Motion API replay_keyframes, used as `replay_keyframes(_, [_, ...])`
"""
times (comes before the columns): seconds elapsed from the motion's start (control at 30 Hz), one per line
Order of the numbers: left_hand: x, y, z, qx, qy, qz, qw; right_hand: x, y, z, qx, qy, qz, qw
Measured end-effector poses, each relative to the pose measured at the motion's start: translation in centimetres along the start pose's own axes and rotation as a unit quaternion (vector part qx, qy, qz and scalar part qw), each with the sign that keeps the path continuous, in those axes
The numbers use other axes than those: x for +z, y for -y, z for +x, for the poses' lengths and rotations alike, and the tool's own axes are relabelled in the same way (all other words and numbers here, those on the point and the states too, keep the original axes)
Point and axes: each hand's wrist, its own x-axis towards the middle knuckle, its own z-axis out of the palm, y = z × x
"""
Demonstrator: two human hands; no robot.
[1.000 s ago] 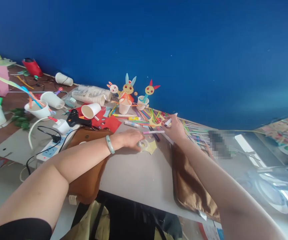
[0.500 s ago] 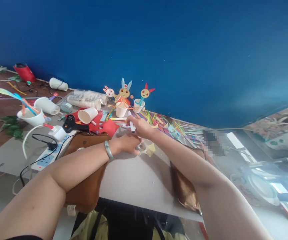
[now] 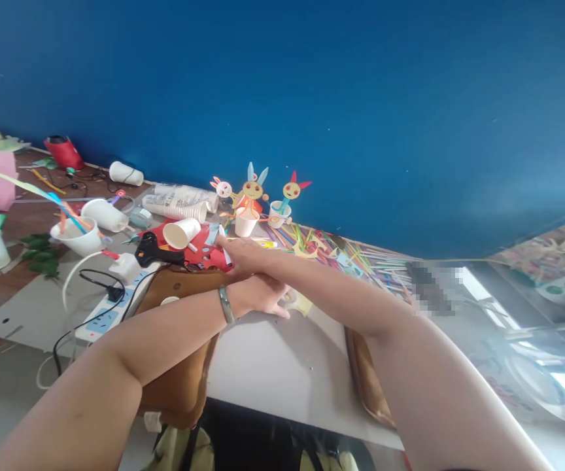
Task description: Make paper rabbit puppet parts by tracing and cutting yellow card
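My right hand [image 3: 244,256] is closed around a white marker [image 3: 224,242], whose ends show beside the fingers. That hand sits at the edge of the red cut paper [image 3: 205,254], and its wrist crosses over my left hand [image 3: 269,294]. The left hand lies low over the grey board [image 3: 263,366], thumb stretched out and the other fingers partly hidden under the right arm. Close to its fingers are a small pale ring like a tape roll [image 3: 290,297] and a yellow paper scrap [image 3: 304,305]. Behind stand paper rabbit figures [image 3: 252,190] in white paper cups [image 3: 246,226].
On the left are a black glue gun [image 3: 152,250], a tipped paper cup [image 3: 181,233], a power strip [image 3: 103,317] with cables, and stacked cups [image 3: 179,203]. A brown pad [image 3: 177,386] lies under my left forearm. Colourful sticks [image 3: 375,261] spread along the blue wall [image 3: 361,131].
My right hand has moved left with the marker, from beyond the left hand to the red paper, and its wrist now crosses over the left hand. The view has shifted slightly.
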Motion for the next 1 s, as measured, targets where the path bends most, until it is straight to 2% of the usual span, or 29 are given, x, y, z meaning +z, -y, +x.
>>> replay_keyframes(0.17, [0.0,-0.3,0.4,-0.053,0.024,-0.011,0.998,0.5,0.7,0.2,0.007,-0.004,-0.015,1.0])
replay_keyframes(0.33, [0.4,-0.1,0.6,-0.057,0.001,-0.023,0.998,-0.4,1.0,0.2,0.04,0.013,-0.034,0.999])
replay_keyframes(0.47, [0.2,-0.1,0.0,-0.03,-0.015,-0.025,0.999,-1.4,0.7,-1.1,0.077,-0.059,-0.026,0.995])
replay_keyframes(0.6, [0.0,-0.1,-0.5,0.009,-0.036,-0.019,0.999,-2.1,-0.2,-5.1,0.054,-0.185,0.031,0.981])
replay_keyframes(0.7, [0.1,-0.2,-0.5,0.0,-0.045,-0.003,0.999,-1.8,-1.0,-9.3,0.006,-0.326,0.075,0.943])
replay_keyframes(0.8, [0.1,-0.6,-0.4,-0.035,-0.049,0.01,0.998,-0.9,-1.5,-13.5,0.005,-0.428,0.074,0.901])
replay_keyframes(0.9, [0.0,-0.9,-0.6,-0.049,-0.063,0.009,0.997,0.3,-1.8,-17.5,0.056,-0.473,0.044,0.878])
replay_keyframes(1.0, [-0.1,-0.6,-0.7,-0.013,-0.081,-0.015,0.997,1.8,-1.8,-20.8,0.061,-0.483,0.008,0.873])
